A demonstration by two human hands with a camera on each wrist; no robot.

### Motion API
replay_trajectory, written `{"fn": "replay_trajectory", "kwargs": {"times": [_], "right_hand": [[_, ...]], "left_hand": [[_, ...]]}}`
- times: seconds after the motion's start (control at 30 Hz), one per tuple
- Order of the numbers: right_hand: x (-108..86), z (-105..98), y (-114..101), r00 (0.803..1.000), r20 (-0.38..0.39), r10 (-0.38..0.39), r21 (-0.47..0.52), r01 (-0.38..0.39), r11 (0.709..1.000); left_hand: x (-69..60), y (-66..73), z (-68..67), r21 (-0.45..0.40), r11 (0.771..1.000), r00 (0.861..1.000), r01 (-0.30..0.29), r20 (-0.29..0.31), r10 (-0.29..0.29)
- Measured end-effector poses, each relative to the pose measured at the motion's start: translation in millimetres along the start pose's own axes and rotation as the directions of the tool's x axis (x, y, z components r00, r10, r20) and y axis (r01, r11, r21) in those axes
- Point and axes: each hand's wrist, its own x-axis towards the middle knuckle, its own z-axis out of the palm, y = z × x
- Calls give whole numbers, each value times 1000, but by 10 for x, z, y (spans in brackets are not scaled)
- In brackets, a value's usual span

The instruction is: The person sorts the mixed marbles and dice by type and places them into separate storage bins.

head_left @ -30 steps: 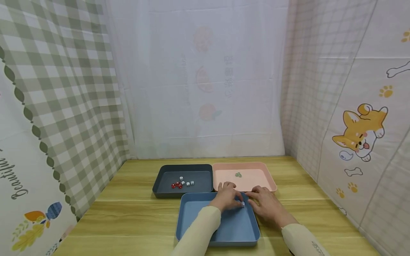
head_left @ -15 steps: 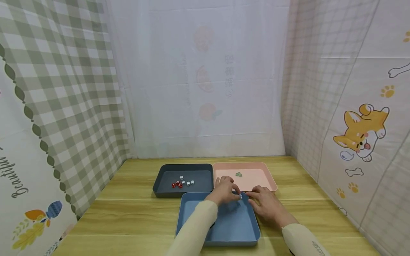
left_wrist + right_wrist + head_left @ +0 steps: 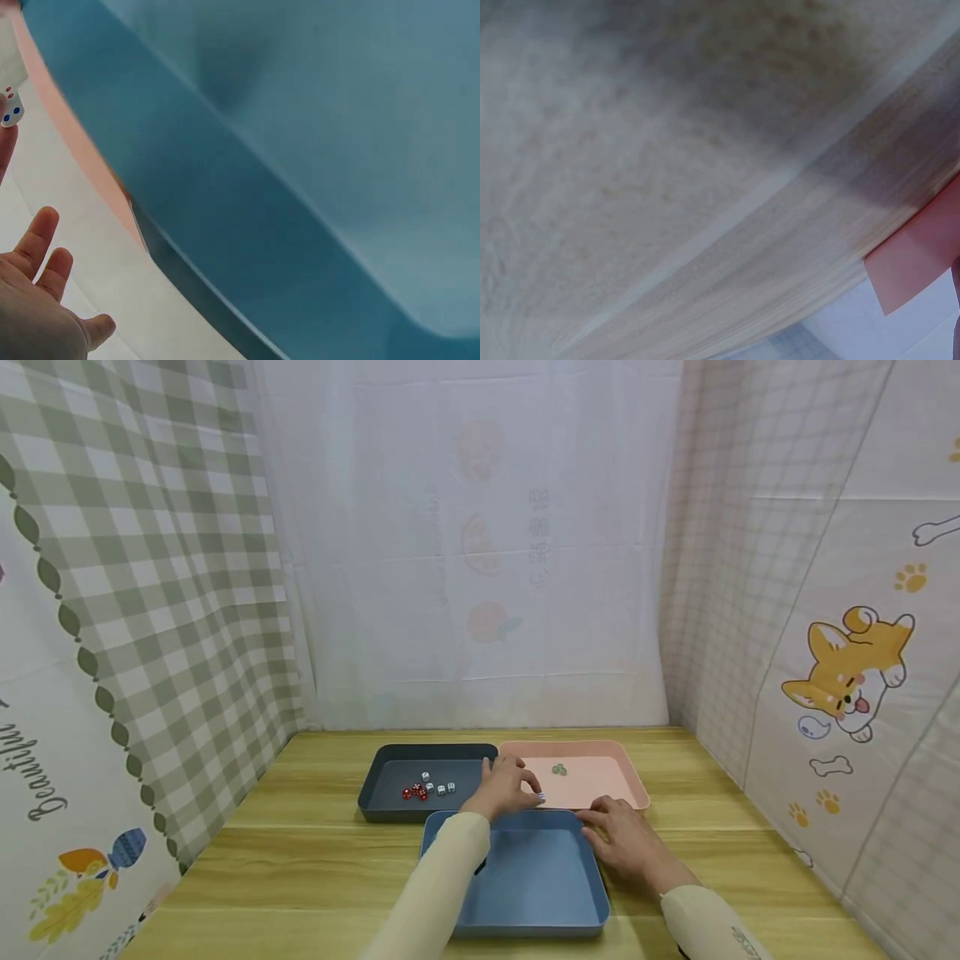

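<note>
My left hand (image 3: 501, 790) pinches a white die (image 3: 541, 797) between thumb and fingertips, above the far rim of the blue tray (image 3: 540, 885). In the left wrist view the die (image 3: 13, 109) shows red and blue pips, and the other fingers spread away from it. My right hand (image 3: 624, 839) rests at the blue tray's far right corner, its fingers loosely bent; whether they touch the rim cannot be told. Red dice (image 3: 416, 792) and several white dice (image 3: 441, 790) lie in the dark tray (image 3: 378, 808). Small green pieces (image 3: 559, 769), probably dice, sit in the pink tray (image 3: 600, 777).
The dark and pink trays stand side by side behind the blue one on a wood-grain table (image 3: 300, 877). A white curtain (image 3: 480, 693) hangs at the back, with a checked cloth (image 3: 202, 568) on the left and a printed cloth (image 3: 787, 568) on the right.
My left hand has lifted the white die out of the blue tray and carried it left and away from me, to its far rim. The right hand has stayed in place.
</note>
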Motion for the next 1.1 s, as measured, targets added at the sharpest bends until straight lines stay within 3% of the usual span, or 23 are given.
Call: {"fn": "replay_trajectory", "kwargs": {"times": [0.5, 0.77, 1.1], "right_hand": [[-13, 14, 16, 1000, 2, 10, 2, -10, 1000], [-15, -6, 3, 1000, 8, 9, 5, -10, 1000], [-8, 11, 17, 1000, -4, -14, 10, 14, 1000]], "left_hand": [[-20, -363, -254, -52, 997, 997, 49, -62, -52], [-23, -576, -320, -14, 994, 990, 108, -93, -109], [-107, -721, -439, -34, 986, 979, 165, -117, -168]]}}
